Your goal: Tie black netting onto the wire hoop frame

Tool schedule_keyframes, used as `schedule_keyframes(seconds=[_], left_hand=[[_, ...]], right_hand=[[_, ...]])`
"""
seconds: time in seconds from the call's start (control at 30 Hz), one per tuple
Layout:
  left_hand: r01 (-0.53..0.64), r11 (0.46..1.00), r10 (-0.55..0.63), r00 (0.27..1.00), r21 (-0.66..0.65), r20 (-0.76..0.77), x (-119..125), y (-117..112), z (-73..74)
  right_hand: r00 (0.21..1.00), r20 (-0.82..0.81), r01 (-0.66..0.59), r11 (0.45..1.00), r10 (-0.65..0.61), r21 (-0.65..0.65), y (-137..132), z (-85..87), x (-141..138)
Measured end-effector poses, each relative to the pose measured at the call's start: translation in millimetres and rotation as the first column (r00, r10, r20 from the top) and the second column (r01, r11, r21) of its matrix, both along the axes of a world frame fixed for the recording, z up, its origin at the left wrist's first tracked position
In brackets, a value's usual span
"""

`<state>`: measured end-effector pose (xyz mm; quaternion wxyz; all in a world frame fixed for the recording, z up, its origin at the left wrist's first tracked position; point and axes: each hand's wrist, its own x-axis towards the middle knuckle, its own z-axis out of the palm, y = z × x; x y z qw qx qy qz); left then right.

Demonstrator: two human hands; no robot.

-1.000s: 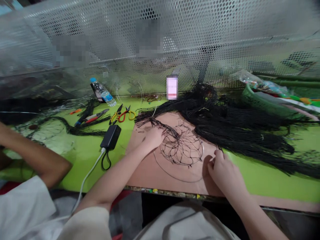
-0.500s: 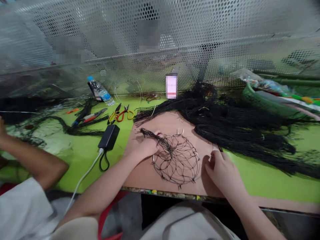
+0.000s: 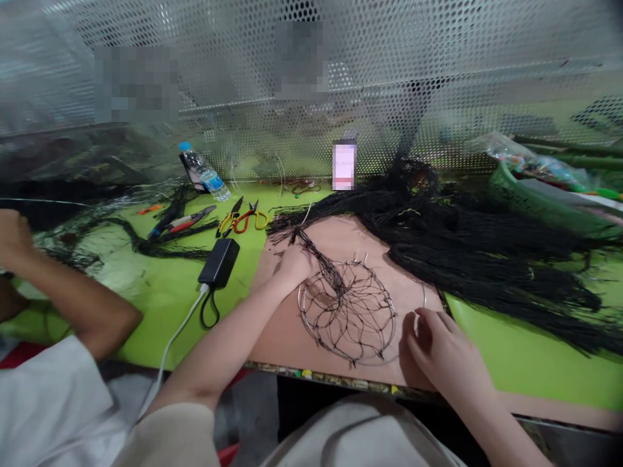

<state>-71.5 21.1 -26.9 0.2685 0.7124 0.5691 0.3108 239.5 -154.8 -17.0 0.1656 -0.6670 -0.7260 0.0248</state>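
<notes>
A black knotted net (image 3: 335,275) is stretched in a round web over a wire ring (image 3: 395,318) on the brown board (image 3: 272,337). My left hand (image 3: 298,264) is closed around the gathered upper end of the net, left of the ring; its fingertips are mostly hidden. Right of the ring, my right hand (image 3: 445,347) rests near the board with its fingers curled and thumb close to the index finger. A thin pale wire (image 3: 424,295) shows just beyond its knuckles. Whatever lies between those fingers is hidden.
Black netting (image 3: 477,240) heaps behind and right. Scissors (image 3: 250,219), pliers (image 3: 189,220), a black adapter (image 3: 219,263) and a water bottle (image 3: 214,181) lie left. A phone (image 3: 344,165) leans on the mesh panel; a green basket (image 3: 525,201) stands right. A co-worker's arm (image 3: 82,298) is at left.
My left hand has moved the gathered net end slightly up and away from me. My right hand has drawn a little nearer to me, showing more of the thin wire. The view has shifted slightly.
</notes>
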Motion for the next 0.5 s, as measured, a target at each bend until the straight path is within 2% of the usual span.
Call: schedule_keyframes(seconds=[0.13, 0.3, 0.5], left_hand=[[0.080, 0.997, -0.079, 0.991, 0.005, -0.104, 5.1, -3.7, 2.8], [0.140, 0.989, -0.132, 0.982, 0.045, -0.135, 10.3, -8.3, -3.6], [0.223, 0.973, -0.215, 0.971, 0.065, -0.106, 12.3, -3.9, -8.2]], right_hand=[[0.994, -0.111, 0.023, 0.997, -0.014, 0.079, -2.5, -3.6, 2.2], [0.937, -0.312, 0.157, 0.987, -0.159, -0.030, -2.1, -7.1, -0.7], [0.952, -0.299, 0.108, 0.987, -0.069, 0.116, -3.5, -9.7, -1.6]])
